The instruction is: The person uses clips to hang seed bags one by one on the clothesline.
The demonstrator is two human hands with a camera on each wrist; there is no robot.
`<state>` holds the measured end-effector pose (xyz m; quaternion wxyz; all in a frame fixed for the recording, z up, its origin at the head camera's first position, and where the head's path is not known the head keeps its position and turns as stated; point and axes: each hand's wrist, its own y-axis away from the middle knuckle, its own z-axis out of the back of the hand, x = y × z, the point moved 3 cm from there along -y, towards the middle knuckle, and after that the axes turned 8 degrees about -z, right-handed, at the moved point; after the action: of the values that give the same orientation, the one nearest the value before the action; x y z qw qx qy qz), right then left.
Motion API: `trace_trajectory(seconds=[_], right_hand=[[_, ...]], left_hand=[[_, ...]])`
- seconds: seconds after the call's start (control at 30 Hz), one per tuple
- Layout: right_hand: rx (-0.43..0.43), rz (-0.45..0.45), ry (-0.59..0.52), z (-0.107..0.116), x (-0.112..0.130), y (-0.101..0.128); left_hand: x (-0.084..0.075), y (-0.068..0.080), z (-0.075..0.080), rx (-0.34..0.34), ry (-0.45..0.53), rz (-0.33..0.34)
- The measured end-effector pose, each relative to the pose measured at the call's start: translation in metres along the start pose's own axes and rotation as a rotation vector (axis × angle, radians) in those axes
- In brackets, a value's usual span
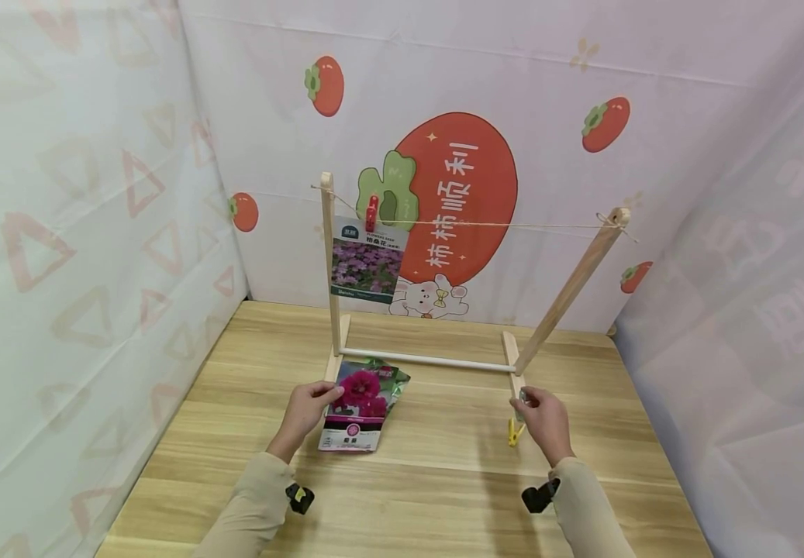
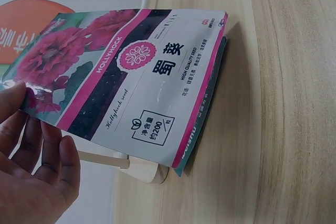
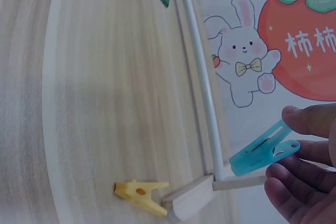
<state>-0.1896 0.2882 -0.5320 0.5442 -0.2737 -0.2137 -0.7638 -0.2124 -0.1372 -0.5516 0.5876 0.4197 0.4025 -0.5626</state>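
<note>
Rack is sitting mid-tabletop with the string running between its posts; the right post is leaning hard, so the string is looking slack. One packet is already hanging near the left post under a red clip.

Your left hand is lifting the pink packet by its left edge, fingers loosely spread beneath and thumb on top. It's lying just in front of the rack's left foot, far edge resting down, near edge raised.

Your right hand is pinching a blue clip between thumb and fingertips, just beside the rack's right foot. A yellow clip is lying on the tabletop, touching that foot.

Risks, as I'm judging them:
- Glossy packet, light edge grip: it's likely sliding out as you're raising it.
- Bumping the leaning post could tip the rack or drop the hung packet.
- Thin clip pinch could let it spring away.

Tabletop is light wood-grain laminate. Printed cloth with persimmons and a rabbit is screening three sides.
</note>
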Motion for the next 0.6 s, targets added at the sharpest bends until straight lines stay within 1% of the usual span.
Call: trace_trajectory(seconds=[0.33, 0.6], right_hand=[[-0.014, -0.034, -0.088, 0.003, 0.01, 0.0], [-0.007, -0.052, -0.196, 0.008, 0.019, 0.0]], left_hand=[[-0.001, -0.002, -0.001, -0.008, 0.037, -0.016], [-0.003, -0.002, 0.001, -0.016, 0.047, -0.014]])
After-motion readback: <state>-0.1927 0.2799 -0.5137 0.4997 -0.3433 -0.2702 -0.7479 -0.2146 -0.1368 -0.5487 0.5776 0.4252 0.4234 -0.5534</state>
